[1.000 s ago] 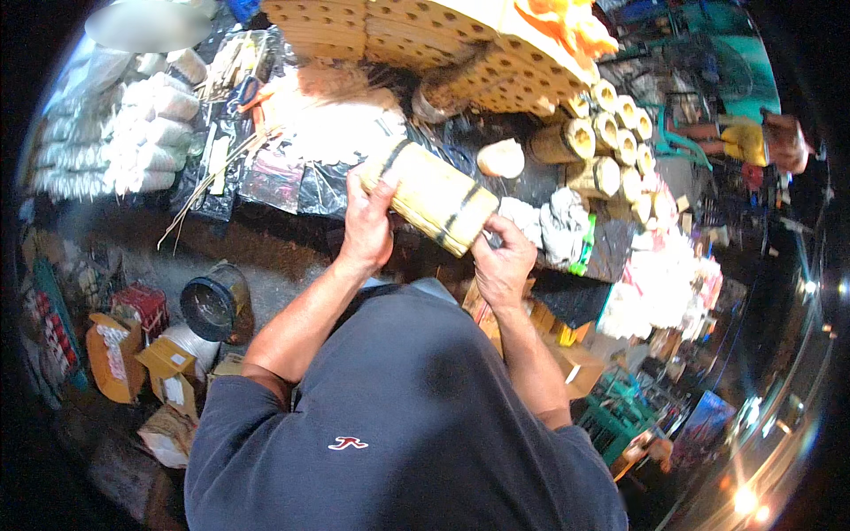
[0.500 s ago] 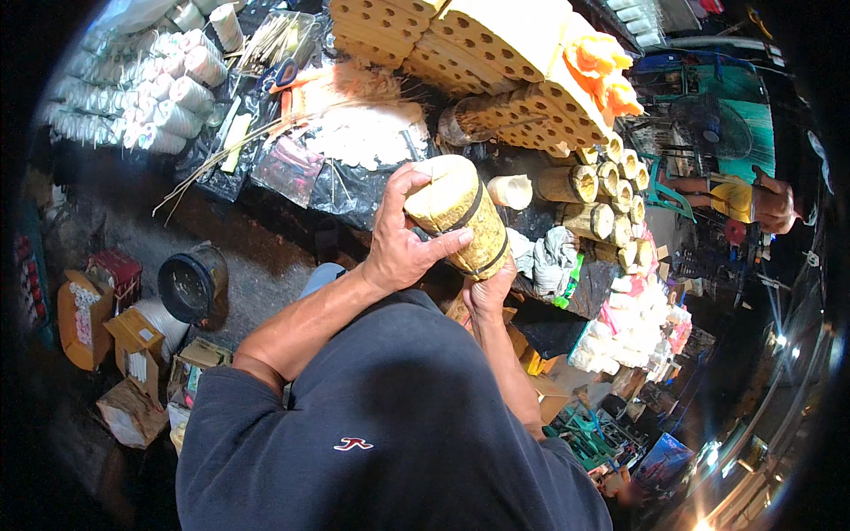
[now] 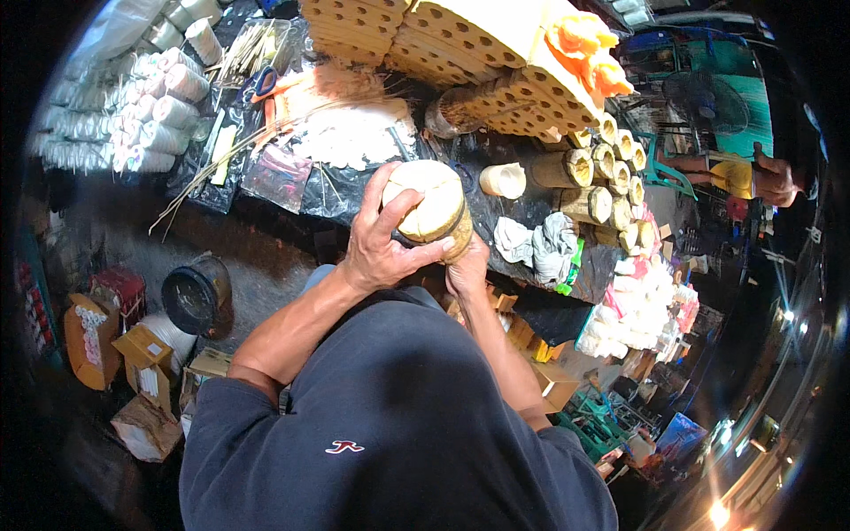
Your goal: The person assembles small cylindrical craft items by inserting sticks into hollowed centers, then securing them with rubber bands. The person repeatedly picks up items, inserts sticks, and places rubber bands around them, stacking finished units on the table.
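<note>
A yellowish cylinder (image 3: 428, 196) with dark bands round its side is in my two hands, in front of my chest. Its pale round end faces up toward me, and a thin line runs across it. My left hand (image 3: 374, 243) grips the cylinder from the left, its fingers bent onto the end and its thumb along the side. My right hand (image 3: 469, 265) is closed round the lower part, most of its fingers hidden behind the cylinder. A smaller cream cylinder (image 3: 503, 180) stands on the black-covered table (image 3: 341, 196) just beyond, to the right.
Yellow blocks with rows of holes (image 3: 469, 44) are stacked at the back. More yellowish cylinders (image 3: 589, 203) lie piled at right, near grey cloths (image 3: 551, 243). White thread spools (image 3: 168, 124) crowd the far left. A dark bucket (image 3: 193, 296) and cardboard boxes (image 3: 93, 341) stand at lower left.
The cylinder has tipped so that its round end now faces me more and less of its side shows. Both hands have shifted slightly left with it, still holding on.
</note>
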Demonstrator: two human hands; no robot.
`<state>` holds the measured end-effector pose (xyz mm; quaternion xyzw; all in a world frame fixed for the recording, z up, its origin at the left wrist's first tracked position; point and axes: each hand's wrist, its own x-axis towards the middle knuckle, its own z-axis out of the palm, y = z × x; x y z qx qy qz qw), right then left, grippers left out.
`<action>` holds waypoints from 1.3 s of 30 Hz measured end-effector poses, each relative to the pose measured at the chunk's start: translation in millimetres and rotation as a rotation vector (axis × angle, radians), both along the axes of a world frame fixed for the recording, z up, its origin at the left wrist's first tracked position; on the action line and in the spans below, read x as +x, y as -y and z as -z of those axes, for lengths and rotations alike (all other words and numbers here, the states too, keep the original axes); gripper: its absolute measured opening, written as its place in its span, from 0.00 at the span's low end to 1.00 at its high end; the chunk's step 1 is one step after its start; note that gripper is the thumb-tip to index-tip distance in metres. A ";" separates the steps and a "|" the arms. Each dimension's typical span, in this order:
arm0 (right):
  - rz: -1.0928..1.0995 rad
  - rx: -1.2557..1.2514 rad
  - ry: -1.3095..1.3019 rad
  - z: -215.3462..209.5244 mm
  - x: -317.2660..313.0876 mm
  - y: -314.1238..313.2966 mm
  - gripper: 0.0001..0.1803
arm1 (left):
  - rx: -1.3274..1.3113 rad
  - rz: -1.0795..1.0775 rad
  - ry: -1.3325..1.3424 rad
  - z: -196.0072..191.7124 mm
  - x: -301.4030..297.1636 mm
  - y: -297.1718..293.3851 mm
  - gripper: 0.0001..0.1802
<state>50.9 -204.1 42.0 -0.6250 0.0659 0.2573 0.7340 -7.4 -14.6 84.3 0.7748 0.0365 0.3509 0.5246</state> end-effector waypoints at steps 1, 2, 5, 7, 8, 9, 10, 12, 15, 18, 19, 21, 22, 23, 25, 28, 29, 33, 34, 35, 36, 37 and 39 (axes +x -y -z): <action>-0.092 -0.101 0.023 7.7 1.8 7.3 0.21 | 0.053 0.004 0.006 1.1 -1.2 -2.3 0.48; -0.101 -0.255 0.083 13.7 6.6 17.0 0.20 | 0.106 0.008 0.013 2.2 -2.8 -5.3 0.49; 0.000 -0.497 0.233 5.6 21.9 30.7 0.15 | 0.351 0.025 0.010 5.9 -4.5 -24.4 0.45; -0.067 -0.604 0.420 -48.9 26.0 12.6 0.13 | 0.509 0.039 -0.005 11.2 -6.8 -36.2 0.42; -0.104 -0.588 0.515 -59.4 28.7 9.0 0.13 | 0.529 0.083 -0.019 20.7 -6.2 -40.9 0.42; -0.184 -0.537 0.625 -69.2 30.1 0.3 0.15 | 0.547 0.127 -0.018 23.6 -4.4 -46.7 0.42; -0.257 -0.529 0.657 -82.4 29.9 -13.0 0.18 | 0.567 0.163 -0.020 25.2 -3.7 -51.5 0.42; -0.324 -0.477 0.502 -77.9 32.8 -32.7 0.21 | 0.608 0.210 0.006 26.3 -1.2 -56.3 0.42; -0.404 -0.267 0.208 -65.1 37.5 -44.5 0.26 | 0.606 0.230 0.016 28.3 2.0 -55.0 0.41; -0.407 -0.253 0.178 -57.5 35.9 -41.0 0.29 | 0.602 0.288 0.005 38.2 2.7 -56.8 0.42; -0.410 -0.275 0.182 -53.5 35.2 -39.0 0.29 | 0.605 0.317 0.001 43.2 3.7 -57.5 0.42; -0.420 -0.318 0.192 -43.7 35.2 -34.8 0.28 | 0.592 0.329 0.011 57.2 7.2 -54.3 0.43; -0.423 -0.351 0.198 -39.0 35.5 -33.8 0.28 | 0.587 0.334 0.016 64.4 9.4 -52.5 0.43; -0.426 -0.383 0.205 -34.2 35.7 -33.6 0.27 | 0.572 0.339 0.015 71.4 11.4 -51.8 0.43; -0.425 -0.423 0.228 -22.2 36.8 -31.7 0.27 | 0.542 0.354 0.014 84.4 15.1 -51.6 0.43; -0.442 -0.469 0.253 -5.7 40.6 -30.9 0.27 | 0.518 0.414 -0.076 101.4 13.4 -55.7 0.48; -0.461 -0.505 0.243 -1.7 42.2 -31.0 0.27 | 0.462 0.421 -0.078 108.0 12.4 -55.5 0.50; -0.454 -0.520 0.275 16.1 41.5 -31.1 0.27 | 0.309 0.437 -0.094 121.6 13.1 -55.2 0.56; -0.433 -0.513 0.261 15.6 40.8 -31.2 0.27 | 0.289 0.438 -0.100 122.8 14.0 -55.0 0.58; -0.414 -0.507 0.248 14.5 40.3 -31.2 0.27 | 0.237 0.452 -0.103 123.9 14.2 -55.1 0.58; -0.392 -0.501 0.238 11.9 41.0 -31.7 0.27 | 0.226 0.467 -0.109 121.7 15.7 -55.8 0.58; -0.381 -0.482 0.243 12.8 40.5 -31.1 0.28 | 0.215 0.483 -0.116 119.4 16.9 -57.3 0.59; -0.362 -0.442 0.250 11.9 38.7 -32.1 0.28 | 0.206 0.497 -0.119 113.0 19.7 -61.0 0.58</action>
